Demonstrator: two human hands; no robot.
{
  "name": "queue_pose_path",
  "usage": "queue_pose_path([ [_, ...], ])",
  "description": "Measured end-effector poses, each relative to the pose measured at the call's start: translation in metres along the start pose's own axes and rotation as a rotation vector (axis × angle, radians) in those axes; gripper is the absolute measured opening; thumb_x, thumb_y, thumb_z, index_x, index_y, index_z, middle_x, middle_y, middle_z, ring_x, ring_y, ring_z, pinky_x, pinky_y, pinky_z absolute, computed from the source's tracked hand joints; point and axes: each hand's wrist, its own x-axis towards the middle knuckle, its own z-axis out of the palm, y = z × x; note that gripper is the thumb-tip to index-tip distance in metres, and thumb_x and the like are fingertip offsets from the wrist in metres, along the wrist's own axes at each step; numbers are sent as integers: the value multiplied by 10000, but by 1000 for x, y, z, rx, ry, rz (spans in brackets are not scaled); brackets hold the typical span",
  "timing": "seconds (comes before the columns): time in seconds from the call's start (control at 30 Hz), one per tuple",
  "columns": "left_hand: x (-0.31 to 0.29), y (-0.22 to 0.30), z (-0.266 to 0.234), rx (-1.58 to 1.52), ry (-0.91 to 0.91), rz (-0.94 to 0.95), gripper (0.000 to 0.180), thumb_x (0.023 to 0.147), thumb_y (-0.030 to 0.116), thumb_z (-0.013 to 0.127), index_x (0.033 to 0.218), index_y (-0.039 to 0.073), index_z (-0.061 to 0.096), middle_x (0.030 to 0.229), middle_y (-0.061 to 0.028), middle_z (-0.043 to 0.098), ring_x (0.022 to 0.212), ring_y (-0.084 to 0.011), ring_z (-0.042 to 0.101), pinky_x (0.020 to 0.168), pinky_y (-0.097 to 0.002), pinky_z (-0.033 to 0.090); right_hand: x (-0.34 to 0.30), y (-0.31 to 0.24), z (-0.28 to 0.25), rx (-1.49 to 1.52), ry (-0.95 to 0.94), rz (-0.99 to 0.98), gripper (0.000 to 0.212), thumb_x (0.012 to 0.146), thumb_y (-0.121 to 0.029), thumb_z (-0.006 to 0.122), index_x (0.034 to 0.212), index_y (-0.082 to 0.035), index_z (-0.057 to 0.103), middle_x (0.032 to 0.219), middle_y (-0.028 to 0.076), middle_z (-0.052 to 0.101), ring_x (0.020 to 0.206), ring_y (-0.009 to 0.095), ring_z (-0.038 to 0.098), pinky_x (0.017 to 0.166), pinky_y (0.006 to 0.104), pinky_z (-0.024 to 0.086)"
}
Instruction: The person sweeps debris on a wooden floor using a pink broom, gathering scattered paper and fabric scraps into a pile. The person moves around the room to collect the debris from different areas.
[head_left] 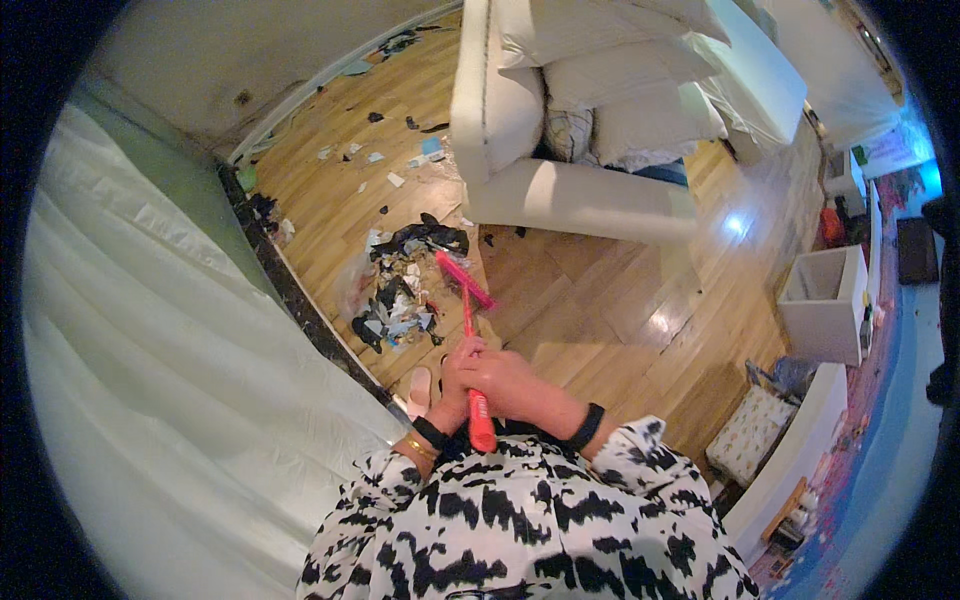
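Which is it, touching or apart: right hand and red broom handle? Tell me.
Touching: the head view shows the right hand wrapped over the red broom handle, whose end sticks out from beneath the fingers.

Wooden plank floor (pixel 610 300): heap of black, white and grey scraps (pixel 402 287) lies on it, before the person. Red long-handled broom (pixel 468 315): handle in both hands (pixel 488 378), pink elongated broom head (pixel 465 281) at heap's right side. Long white cloth curtain (pixel 170 330): left of heap. Cream upholstered sofa (pixel 580 198): beyond heap, to right; pale fabric cushions (pixel 620 75) on it.
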Motion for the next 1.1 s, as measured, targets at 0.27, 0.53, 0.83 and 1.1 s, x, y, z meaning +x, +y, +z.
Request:
queue_pose_path([
  [0.27, 34, -7, 32, -236, -40, 162, 246, 746, 157, 712, 941, 42, 614, 1002, -121, 615, 982, -281, 603, 883, -367, 471, 11, 15, -28, -108, -7, -10, 241, 671, -135, 737, 888, -101, 639, 898, 97, 659, 844, 331, 668, 677, 418, 549],
  [0.53, 74, -129, 75, -637, -141, -32, 264, 775, 162, 731, 972, 57, 590, 992, -107, 610, 974, -267, 601, 872, -370, 483, 24, 114, 26, -207, 34, 153, 96, 724, -107, 669, 812, -83, 639, 838, 148, 659, 842, 372, 649, 760, 450, 530],
  [0.83, 60, -242, 12, -309, 104, -158, 292, 815, 169, 752, 1012, 75, 557, 973, -94, 604, 959, -260, 601, 856, -372, 496, 117, 100, 83, -162, -113, -62, 95, 693, -132, 689, 765, -88, 646, 773, 142, 640, 793, 363, 649, 720, 473, 507],
  [1.1, -2, -233, -55, -35, 174, -72, 283, 833, 193, 746, 1009, 74, 561, 999, -102, 616, 964, -271, 610, 853, -384, 503, 131, 66, 127, -133, -204, -201, 153, 647, -120, 725, 795, -103, 689, 754, 122, 646, 784, 357, 654, 702, 459, 524],
])
